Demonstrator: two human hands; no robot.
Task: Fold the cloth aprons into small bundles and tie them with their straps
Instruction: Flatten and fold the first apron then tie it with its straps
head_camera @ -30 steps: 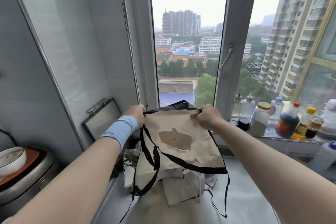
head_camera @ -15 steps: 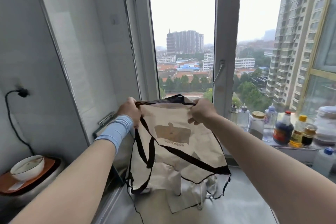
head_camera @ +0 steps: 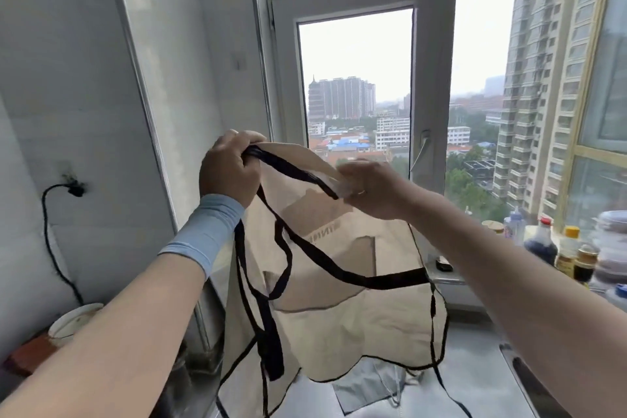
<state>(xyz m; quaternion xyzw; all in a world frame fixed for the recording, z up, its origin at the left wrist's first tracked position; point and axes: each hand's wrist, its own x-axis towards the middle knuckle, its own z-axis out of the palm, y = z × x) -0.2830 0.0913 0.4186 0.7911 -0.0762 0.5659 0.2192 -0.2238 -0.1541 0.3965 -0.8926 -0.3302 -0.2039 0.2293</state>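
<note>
You are barely starting: your left hand (head_camera: 230,170) and right hand (head_camera: 369,190) are gripping the apron (head_camera: 339,326) by its top edge, unfolded, straps (head_camera: 268,319) dangling untied.

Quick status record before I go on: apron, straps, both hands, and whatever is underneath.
apron: beige with black trim, held up in the air, hanging unfolded
straps: black, dangling loose, not tied
left hand: grips one top corner together with a bunched strap
right hand: pinches the top edge on the other side; motion-blurred
below: another pale cloth lies on the counter
windowsill: bottles stand at right
</note>
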